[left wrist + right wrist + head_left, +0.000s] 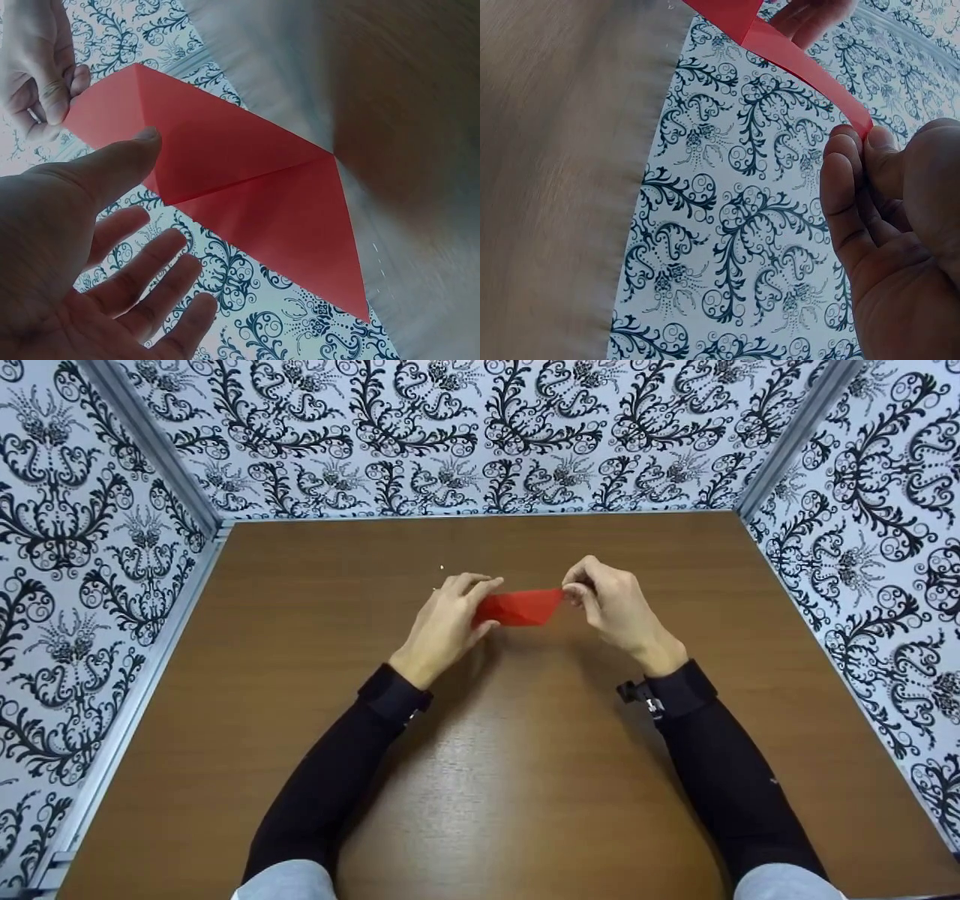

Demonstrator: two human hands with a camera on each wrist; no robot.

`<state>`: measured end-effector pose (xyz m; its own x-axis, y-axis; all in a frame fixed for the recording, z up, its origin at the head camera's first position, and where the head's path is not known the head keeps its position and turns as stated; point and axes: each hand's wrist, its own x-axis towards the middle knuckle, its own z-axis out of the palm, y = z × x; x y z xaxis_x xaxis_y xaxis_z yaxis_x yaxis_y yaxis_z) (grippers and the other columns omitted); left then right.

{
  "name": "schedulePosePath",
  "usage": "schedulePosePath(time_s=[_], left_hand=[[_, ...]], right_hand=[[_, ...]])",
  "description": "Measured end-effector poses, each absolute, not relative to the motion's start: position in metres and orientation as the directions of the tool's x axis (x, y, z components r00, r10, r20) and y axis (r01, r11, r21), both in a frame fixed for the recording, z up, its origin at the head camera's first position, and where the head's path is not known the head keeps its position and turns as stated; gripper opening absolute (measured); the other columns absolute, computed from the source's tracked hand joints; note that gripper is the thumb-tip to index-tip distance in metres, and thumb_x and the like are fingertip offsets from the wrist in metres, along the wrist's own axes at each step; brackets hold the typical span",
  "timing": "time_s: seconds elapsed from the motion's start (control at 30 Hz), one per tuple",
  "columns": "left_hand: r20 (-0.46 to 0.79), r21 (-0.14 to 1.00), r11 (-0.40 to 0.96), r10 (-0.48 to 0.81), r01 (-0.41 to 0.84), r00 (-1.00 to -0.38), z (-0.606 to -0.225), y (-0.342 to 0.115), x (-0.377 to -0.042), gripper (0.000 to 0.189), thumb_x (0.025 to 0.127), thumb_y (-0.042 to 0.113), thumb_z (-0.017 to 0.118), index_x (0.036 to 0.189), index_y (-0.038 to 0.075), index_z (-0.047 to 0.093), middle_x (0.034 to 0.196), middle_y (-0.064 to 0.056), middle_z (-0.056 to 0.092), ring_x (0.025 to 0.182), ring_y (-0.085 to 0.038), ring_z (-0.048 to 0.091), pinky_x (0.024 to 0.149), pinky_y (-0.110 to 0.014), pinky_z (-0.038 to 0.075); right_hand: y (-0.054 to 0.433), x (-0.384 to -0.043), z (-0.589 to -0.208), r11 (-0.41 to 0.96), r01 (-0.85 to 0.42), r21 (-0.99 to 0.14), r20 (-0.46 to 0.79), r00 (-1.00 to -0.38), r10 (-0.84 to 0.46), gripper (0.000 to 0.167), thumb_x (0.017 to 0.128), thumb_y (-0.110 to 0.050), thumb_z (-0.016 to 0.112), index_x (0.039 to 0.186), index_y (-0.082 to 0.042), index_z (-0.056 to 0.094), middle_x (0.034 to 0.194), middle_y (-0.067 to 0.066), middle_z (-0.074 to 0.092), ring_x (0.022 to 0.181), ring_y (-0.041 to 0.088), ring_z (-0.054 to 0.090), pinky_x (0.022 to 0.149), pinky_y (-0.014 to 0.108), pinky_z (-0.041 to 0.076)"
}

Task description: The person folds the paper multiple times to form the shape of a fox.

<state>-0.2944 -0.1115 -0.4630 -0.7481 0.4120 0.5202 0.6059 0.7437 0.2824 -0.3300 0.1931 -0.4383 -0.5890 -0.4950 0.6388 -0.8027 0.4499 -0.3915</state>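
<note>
A folded sheet of red paper (520, 608) is held above the brown table (480, 780). My right hand (615, 604) pinches its right-hand corner between thumb and fingertips, which the right wrist view shows closely at the thumb (885, 161). On the other side is my left hand (447, 622), its thumb and spread fingers around the paper's left part. In the left wrist view the thumb (127, 165) lies across the near edge of the red paper (232, 161), while the other fingers (161, 281) stand apart from it. Creases divide the sheet into triangular faces.
White walls with black scroll patterns (450, 435) enclose the table at the back and both sides. Metal rails (142, 442) run along the corners. Tiny white specks (441, 568) lie beyond the left hand. Black bands with small devices (641, 694) sit on the wrists.
</note>
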Motion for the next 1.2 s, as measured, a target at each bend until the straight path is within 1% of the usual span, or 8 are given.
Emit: schedulePosePath(time_s=[0.2, 0.47, 0.57, 0.7, 0.77, 0.83, 0.97, 1.2], left_hand=[[0.519, 0.288, 0.746, 0.406, 0.601, -0.752, -0.4644, -0.1119, -0.2951, 0.054, 0.102, 0.021, 0.093, 0.151, 0.008, 0.076, 0.138, -0.016, 0.081, 0.127, -0.040, 0.075, 0.110, -0.054, 0.065], [0.484, 0.346, 0.728, 0.402, 0.591, -0.778, -0.4618, -0.1122, -0.2935, 0.029, 0.103, 0.021, 0.092, 0.129, 0.009, 0.086, 0.120, -0.011, 0.085, 0.113, -0.031, 0.080, 0.101, -0.045, 0.069], [0.474, 0.367, 0.715, 0.407, 0.596, -0.781, -0.4612, -0.1128, -0.2931, 0.021, 0.102, 0.018, 0.092, 0.121, 0.010, 0.088, 0.112, -0.009, 0.084, 0.103, -0.028, 0.081, 0.095, -0.043, 0.070], [0.465, 0.395, 0.695, 0.413, 0.601, -0.783, -0.4612, -0.1142, -0.2919, 0.010, 0.102, 0.015, 0.092, 0.109, 0.009, 0.089, 0.100, -0.008, 0.080, 0.090, -0.025, 0.079, 0.084, -0.043, 0.070], [0.460, 0.401, 0.692, 0.414, 0.600, -0.785, -0.4614, -0.1149, -0.2914, 0.008, 0.102, 0.016, 0.092, 0.105, 0.010, 0.089, 0.097, -0.007, 0.078, 0.087, -0.024, 0.077, 0.081, -0.043, 0.069], [0.458, 0.400, 0.695, 0.412, 0.597, -0.787, -0.4610, -0.1153, -0.2910, 0.009, 0.103, 0.019, 0.092, 0.104, 0.010, 0.089, 0.096, -0.007, 0.078, 0.086, -0.023, 0.077, 0.081, -0.042, 0.069], [0.458, 0.408, 0.699, 0.399, 0.587, -0.794, -0.4599, -0.1162, -0.2908, 0.011, 0.103, 0.020, 0.092, 0.104, 0.010, 0.089, 0.096, -0.007, 0.078, 0.087, -0.024, 0.079, 0.081, -0.042, 0.070], [0.479, 0.477, 0.662, 0.356, 0.578, -0.802, -0.4556, -0.1191, -0.2910, 0.010, 0.103, 0.021, 0.092, 0.105, 0.011, 0.091, 0.097, -0.006, 0.081, 0.088, -0.021, 0.082, 0.083, -0.035, 0.070]], right_hand=[[0.1902, -0.3263, -0.4353, 0.440, -0.819, -0.369, 0.648, -0.566, -0.509, 0.009, 0.114, -0.005, 0.072, 0.111, 0.004, 0.069, 0.095, 0.019, 0.077, 0.081, 0.026, 0.074, 0.079, 0.010, 0.053], [0.1885, -0.3247, -0.4348, 0.437, -0.831, -0.345, 0.671, -0.544, -0.505, 0.008, 0.113, -0.004, 0.073, 0.111, 0.003, 0.069, 0.097, 0.017, 0.078, 0.082, 0.024, 0.076, 0.081, 0.011, 0.055], [0.1884, -0.3244, -0.4348, 0.432, -0.834, -0.342, 0.683, -0.537, -0.496, 0.007, 0.112, -0.003, 0.074, 0.111, 0.003, 0.070, 0.097, 0.016, 0.079, 0.081, 0.023, 0.075, 0.080, 0.012, 0.055], [0.1884, -0.3241, -0.4345, 0.433, -0.833, -0.345, 0.693, -0.537, -0.481, 0.008, 0.110, -0.005, 0.077, 0.111, 0.002, 0.073, 0.100, 0.016, 0.080, 0.083, 0.023, 0.075, 0.083, 0.009, 0.053], [0.1882, -0.3241, -0.4348, 0.431, -0.828, -0.358, 0.695, -0.545, -0.469, 0.009, 0.109, -0.006, 0.079, 0.112, 0.002, 0.074, 0.102, 0.015, 0.081, 0.085, 0.023, 0.077, 0.085, 0.007, 0.053], [0.1880, -0.3235, -0.4338, 0.424, -0.822, -0.380, 0.695, -0.556, -0.456, 0.011, 0.109, -0.007, 0.081, 0.112, 0.002, 0.076, 0.102, 0.015, 0.082, 0.086, 0.023, 0.078, 0.087, 0.006, 0.055], [0.1875, -0.3227, -0.4327, 0.403, -0.801, -0.443, 0.684, -0.593, -0.425, 0.016, 0.107, -0.009, 0.083, 0.115, 0.004, 0.077, 0.105, 0.016, 0.084, 0.087, 0.022, 0.079, 0.086, 0.008, 0.058], [0.1882, -0.3241, -0.4334, 0.374, -0.751, -0.545, 0.655, -0.659, -0.368, 0.030, 0.107, -0.010, 0.085, 0.131, 0.006, 0.077, 0.106, 0.019, 0.083, 0.087, 0.008, 0.073, 0.080, 0.010, 0.058]])
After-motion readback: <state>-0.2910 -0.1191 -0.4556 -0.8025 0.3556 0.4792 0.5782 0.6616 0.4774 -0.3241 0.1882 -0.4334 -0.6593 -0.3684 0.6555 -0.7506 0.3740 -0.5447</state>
